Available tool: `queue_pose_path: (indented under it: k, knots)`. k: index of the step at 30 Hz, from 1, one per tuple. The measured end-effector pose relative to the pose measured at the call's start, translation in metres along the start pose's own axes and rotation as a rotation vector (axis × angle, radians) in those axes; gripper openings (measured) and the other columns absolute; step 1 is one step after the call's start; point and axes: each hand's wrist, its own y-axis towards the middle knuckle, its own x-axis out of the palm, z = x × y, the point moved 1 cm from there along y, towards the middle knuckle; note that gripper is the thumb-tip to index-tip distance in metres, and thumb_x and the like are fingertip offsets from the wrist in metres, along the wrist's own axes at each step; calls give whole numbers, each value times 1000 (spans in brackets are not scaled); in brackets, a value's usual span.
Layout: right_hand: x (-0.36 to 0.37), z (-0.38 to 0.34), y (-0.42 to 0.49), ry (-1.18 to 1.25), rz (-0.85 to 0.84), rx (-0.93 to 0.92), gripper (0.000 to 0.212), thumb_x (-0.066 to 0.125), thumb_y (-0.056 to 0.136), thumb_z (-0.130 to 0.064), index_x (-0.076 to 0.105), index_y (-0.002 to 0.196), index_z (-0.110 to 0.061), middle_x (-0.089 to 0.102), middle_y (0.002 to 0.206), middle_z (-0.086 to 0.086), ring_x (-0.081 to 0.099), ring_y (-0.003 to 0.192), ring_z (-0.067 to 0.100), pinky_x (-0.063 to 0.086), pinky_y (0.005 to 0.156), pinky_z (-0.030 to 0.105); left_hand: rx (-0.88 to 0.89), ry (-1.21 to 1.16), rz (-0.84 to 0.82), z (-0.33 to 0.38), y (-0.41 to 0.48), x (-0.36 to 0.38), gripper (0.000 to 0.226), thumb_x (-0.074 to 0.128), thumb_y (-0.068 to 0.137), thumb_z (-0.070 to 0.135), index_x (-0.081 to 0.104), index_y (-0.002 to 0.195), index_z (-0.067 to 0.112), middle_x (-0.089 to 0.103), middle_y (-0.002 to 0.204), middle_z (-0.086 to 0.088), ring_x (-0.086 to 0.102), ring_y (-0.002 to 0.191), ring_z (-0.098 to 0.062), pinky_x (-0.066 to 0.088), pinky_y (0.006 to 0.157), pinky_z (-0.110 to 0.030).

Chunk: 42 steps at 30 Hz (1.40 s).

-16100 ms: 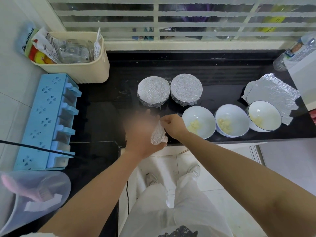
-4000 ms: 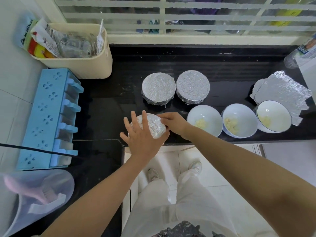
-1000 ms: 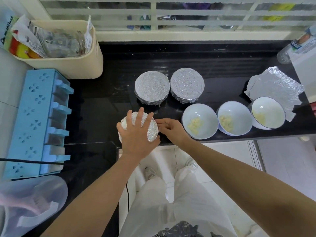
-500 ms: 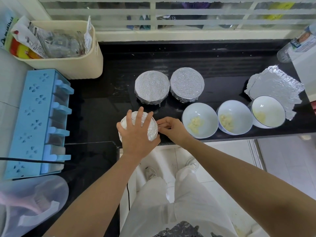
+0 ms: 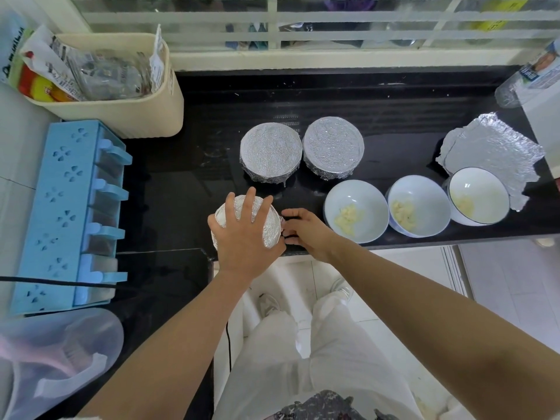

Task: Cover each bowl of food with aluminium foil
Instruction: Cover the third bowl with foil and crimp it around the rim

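A bowl wrapped in foil sits at the front edge of the black counter. My left hand lies flat on top of it, fingers spread, pressing the foil down. My right hand is at the bowl's right side, fingertips curled and pinching the foil edge against the rim. Behind stand two foil-covered bowls, left and right. To the right are three uncovered white bowls with food, left, middle and right. Loose foil sheets lie behind the rightmost bowl.
A cream basket of packets stands at the back left. A blue spice rack lies along the left. A clear plastic jug is at the front left. A plastic bottle lies at the back right. The counter's front edge runs just below my hands.
Over the last second my left hand stays pressed on the foil-wrapped bowl. My right hand's fingers have shifted slightly along the bowl's right rim. Earlier I held crumpled foil in both hands.
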Motion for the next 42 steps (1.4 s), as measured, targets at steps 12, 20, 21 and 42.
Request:
queue_pose_path:
  k: [12,20,21,42]
  knots:
    - [7,0,3,320,55,152,39,31,92,10,49,118,-13,41,68,3,31,40,7,24,34,17,10,-8,20,-1,0,0,77,38,81,70,39,148,32,30,159,-3,29,142,-37,28,98,-62]
    - [3,6,-10,163,59,-76,25,48,93,3,62,108,-11,54,66,2,44,50,7,35,42,16,2,-7,-8,-1,0,1,80,33,80,72,37,149,32,28,160,-3,28,143,-37,28,99,-63]
    - [3,6,-11,115,49,-116,24,51,92,2,63,109,-10,61,73,1,47,53,7,38,44,16,3,-7,-9,-1,0,0,80,33,80,72,37,149,32,28,160,-3,28,143,-37,28,99,-63]
    - [3,-14,-6,-866,257,-572,6,62,79,-9,62,74,-11,60,70,-3,53,61,16,48,63,33,-4,-3,-12,0,0,-1,80,38,77,69,37,149,33,29,159,-2,28,143,-37,29,98,-63]
